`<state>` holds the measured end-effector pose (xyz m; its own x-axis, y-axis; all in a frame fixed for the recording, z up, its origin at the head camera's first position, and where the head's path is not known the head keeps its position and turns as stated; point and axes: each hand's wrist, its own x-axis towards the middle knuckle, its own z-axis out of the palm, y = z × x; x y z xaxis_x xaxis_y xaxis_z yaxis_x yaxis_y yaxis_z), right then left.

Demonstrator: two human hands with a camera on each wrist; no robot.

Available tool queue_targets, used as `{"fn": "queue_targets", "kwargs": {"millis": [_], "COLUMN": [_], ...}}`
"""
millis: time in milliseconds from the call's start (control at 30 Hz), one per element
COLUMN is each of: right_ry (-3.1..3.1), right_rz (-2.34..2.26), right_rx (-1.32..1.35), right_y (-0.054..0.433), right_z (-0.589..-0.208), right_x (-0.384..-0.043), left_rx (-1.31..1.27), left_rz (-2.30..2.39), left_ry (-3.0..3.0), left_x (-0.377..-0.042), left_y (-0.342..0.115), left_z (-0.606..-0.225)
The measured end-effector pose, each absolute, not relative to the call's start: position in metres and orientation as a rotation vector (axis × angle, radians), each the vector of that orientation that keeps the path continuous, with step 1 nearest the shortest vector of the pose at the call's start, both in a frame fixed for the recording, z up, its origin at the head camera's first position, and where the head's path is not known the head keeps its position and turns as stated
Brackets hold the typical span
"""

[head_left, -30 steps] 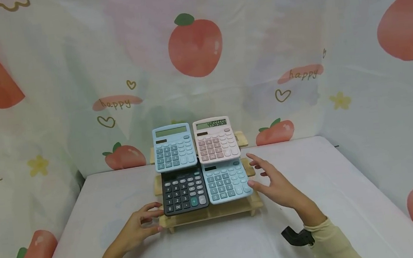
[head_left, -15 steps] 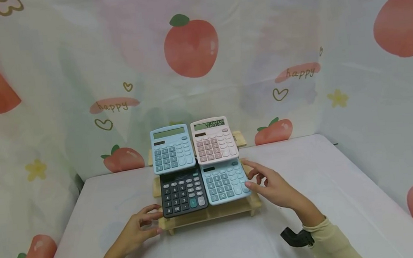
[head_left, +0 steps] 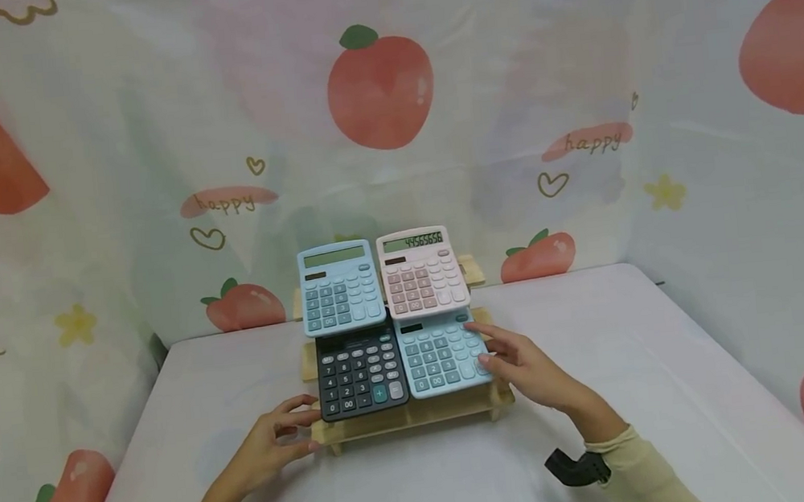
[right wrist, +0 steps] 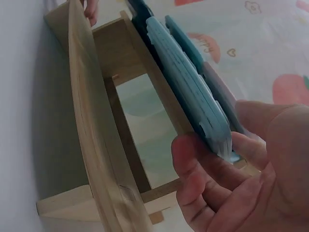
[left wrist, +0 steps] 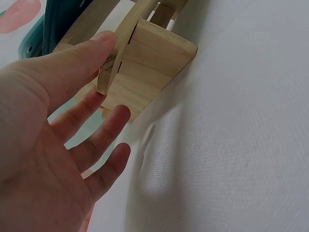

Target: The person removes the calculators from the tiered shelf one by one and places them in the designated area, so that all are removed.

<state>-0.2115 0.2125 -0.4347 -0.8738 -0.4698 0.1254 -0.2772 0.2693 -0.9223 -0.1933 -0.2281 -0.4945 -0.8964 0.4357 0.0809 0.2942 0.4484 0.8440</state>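
Four-tone rows of calculators lean on a tiered wooden stand [head_left: 418, 416]. On the lower row sits a black calculator [head_left: 361, 374] at left and a light blue calculator [head_left: 443, 354] at right. Above them are another light blue calculator [head_left: 341, 287] and a pink calculator [head_left: 423, 273] with digits on its display. My left hand [head_left: 271, 445] pinches the left end of the stand's front slat [left wrist: 110, 72] between thumb and forefinger, its other fingers loosely bent. With thumb and fingers, my right hand [head_left: 530, 368] grips the right edge of the lower light blue calculator [right wrist: 193, 96].
A white cloth covers the table [head_left: 396, 494] beneath the stand. Behind and beside it hangs a backdrop [head_left: 475, 98] printed with peaches, hearts and flowers. Black wrist straps [head_left: 579, 467] show below both hands.
My right hand has moved left from beside the stand onto the lower light blue calculator's right edge. The left hand stays at the stand's left end, and the calculators keep their places.
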Motion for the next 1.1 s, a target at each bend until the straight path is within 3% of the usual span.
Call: {"fn": "queue_targets", "kwargs": {"millis": [1100], "right_ry": [2.148], "right_rz": [-1.756], "right_rx": [-0.551], "right_y": [0.232], "right_z": [-0.438], "right_x": [-0.213], "left_rx": [0.580], "left_rz": [1.443], "left_ry": [2.531], "left_x": [-0.193], "left_y": [-0.226], "left_z": [-0.493]}}
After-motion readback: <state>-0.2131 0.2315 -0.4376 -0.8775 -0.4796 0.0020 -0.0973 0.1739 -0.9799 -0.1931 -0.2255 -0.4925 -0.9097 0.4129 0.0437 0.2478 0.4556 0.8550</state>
